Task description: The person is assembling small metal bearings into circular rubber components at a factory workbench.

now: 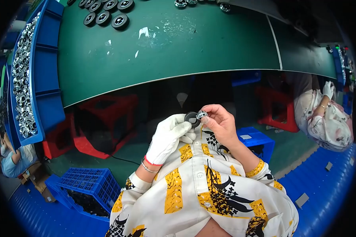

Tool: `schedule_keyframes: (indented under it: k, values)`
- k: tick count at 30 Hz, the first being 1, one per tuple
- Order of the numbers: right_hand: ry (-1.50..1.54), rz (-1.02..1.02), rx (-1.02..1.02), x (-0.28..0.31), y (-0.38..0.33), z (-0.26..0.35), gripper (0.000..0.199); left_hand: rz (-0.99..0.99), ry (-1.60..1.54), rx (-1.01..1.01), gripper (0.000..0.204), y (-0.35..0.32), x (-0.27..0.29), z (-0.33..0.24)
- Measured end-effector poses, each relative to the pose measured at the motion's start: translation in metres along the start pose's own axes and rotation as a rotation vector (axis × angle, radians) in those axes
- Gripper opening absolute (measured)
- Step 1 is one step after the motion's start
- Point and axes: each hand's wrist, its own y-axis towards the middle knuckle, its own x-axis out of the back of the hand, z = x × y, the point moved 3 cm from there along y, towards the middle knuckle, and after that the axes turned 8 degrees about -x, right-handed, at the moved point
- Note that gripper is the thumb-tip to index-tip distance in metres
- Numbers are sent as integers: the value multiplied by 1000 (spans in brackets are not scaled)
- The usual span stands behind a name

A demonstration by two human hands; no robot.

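My left hand (169, 133), in a white glove with a red cuff edge, pinches a small black tyre (190, 117) in front of my chest. The bare fingers of my right hand (221, 123) grip a shiny chrome wheel hub (201, 114). Hub and tyre meet edge to edge at the tyre's right side; whether the hub sits partly inside the ring, I cannot tell. Both hands are held below the near edge of a green worktable (166, 51).
Finished-looking black wheels (120, 21) lie at the table's far left, and chrome hubs (180, 3) at its far side. A blue bin (37, 79) full of chrome hubs stands left. Red stools (91, 134), a blue crate (91, 189) and a co-worker (324, 114) at right surround me.
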Motion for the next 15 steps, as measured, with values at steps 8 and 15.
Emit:
schedule_keyframes:
  k: [8, 15]
  values:
    - [-19, -40, -59, 3, -1, -2, 26, -8, -83, 48, 36, 1, -1, 3]
    - [141, 2, -123, 8, 2, -5, 25, 40, -183, 40, 39, 4, -1, 5]
